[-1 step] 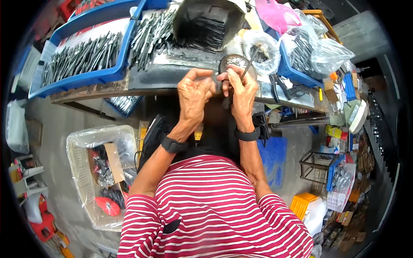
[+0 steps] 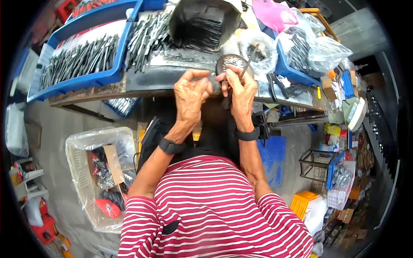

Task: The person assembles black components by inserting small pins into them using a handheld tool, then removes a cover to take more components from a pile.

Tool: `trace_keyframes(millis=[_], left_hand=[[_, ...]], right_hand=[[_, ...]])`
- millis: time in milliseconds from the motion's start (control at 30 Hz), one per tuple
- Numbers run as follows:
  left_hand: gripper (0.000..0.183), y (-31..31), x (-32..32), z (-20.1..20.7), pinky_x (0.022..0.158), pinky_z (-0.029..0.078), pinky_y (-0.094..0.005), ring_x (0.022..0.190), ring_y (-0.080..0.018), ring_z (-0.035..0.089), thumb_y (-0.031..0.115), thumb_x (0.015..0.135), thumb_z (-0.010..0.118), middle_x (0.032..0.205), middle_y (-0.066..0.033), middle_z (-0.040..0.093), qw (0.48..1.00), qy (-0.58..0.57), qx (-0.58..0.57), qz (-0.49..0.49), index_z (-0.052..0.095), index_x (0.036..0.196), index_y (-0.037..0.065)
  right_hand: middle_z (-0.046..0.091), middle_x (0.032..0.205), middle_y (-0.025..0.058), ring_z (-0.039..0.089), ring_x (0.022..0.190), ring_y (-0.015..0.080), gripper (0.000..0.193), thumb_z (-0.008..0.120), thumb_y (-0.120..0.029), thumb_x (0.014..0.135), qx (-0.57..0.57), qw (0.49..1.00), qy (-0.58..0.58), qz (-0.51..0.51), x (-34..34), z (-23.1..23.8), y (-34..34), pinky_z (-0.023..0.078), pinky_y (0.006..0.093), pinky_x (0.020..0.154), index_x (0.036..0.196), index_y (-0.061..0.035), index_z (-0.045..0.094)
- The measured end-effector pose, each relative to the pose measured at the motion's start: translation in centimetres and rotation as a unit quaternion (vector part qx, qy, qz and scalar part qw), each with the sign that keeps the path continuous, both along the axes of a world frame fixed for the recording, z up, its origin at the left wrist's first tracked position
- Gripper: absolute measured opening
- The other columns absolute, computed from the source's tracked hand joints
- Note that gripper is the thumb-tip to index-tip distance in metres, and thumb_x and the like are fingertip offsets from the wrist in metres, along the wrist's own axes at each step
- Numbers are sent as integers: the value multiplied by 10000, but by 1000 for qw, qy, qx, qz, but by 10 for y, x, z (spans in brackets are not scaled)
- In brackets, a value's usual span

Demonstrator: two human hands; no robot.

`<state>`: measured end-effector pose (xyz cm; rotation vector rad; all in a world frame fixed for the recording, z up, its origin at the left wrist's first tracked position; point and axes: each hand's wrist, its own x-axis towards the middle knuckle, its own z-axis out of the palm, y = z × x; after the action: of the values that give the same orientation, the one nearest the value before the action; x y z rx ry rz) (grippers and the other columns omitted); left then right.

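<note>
My right hand [image 2: 242, 95] is closed around a slim dark rod-like tool [image 2: 249, 60]. Its shaft slants up and right from the fingers, and a rounded dark end shows below them. My left hand [image 2: 189, 94] is beside it, a small gap away, fingers curled and thumb and fingertips together. What the left fingertips hold, if anything, is hidden. Just beyond the right fingers sits a round dark dish [image 2: 220, 64] of small silvery pieces. Both hands are over the front edge of the workbench [image 2: 150, 79].
A blue tray [image 2: 77, 91] of dark slender metal parts stands at left, more loose parts [image 2: 146, 38] beside it. An open container [image 2: 180, 23] holds others. Right are a bag ring [image 2: 271, 56], black-handled pliers [image 2: 279, 88] and a blue bin [image 2: 297, 75]. A lined crate [image 2: 79, 172] stands below left.
My left hand has drawn slightly left, away from the right fingers, and a blurred dark shape between the hands no longer shows. The right hand has barely moved.
</note>
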<state>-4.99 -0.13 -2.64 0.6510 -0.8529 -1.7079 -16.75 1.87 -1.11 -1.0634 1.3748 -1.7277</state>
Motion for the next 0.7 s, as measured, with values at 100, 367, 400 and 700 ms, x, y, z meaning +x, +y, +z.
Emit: trace_keyframes(millis=[100, 367, 400, 700], left_hand=[[129, 0, 4, -1, 413, 259, -151, 459, -27, 331, 45, 840, 504, 644, -57, 527, 1000, 16, -14, -8, 490, 957, -7], [109, 4, 1, 0, 414, 255, -147, 456, -3, 327, -11, 830, 466, 615, -39, 521, 999, 5, -39, -12, 516, 927, -10], [109, 5, 1, 1, 414, 255, -147, 456, -3, 327, -11, 830, 466, 615, -39, 521, 999, 6, -40, -13, 516, 927, -10], [130, 7, 4, 2, 426, 253, -145, 470, -20, 324, 56, 853, 489, 647, -57, 517, 997, -34, -63, -14, 503, 956, -23]], right_hand=[[602, 685, 85, 474, 483, 62, 175, 501, -101, 835, 11, 999, 33, -15, -18, 6, 1, 361, 181, 397, 928, 45, 528], [616, 674, 125, 576, 597, 187, 196, 501, -104, 725, 95, 933, 294, -185, -116, -3, -35, 449, 298, 571, 824, 15, 621], [616, 674, 125, 576, 597, 187, 196, 501, -104, 725, 95, 932, 295, -186, -120, -1, -40, 449, 298, 571, 824, 15, 621], [598, 708, 218, 595, 715, 351, 245, 514, -190, 671, 203, 821, 503, -180, -133, -6, -69, 455, 393, 671, 781, -6, 632]])
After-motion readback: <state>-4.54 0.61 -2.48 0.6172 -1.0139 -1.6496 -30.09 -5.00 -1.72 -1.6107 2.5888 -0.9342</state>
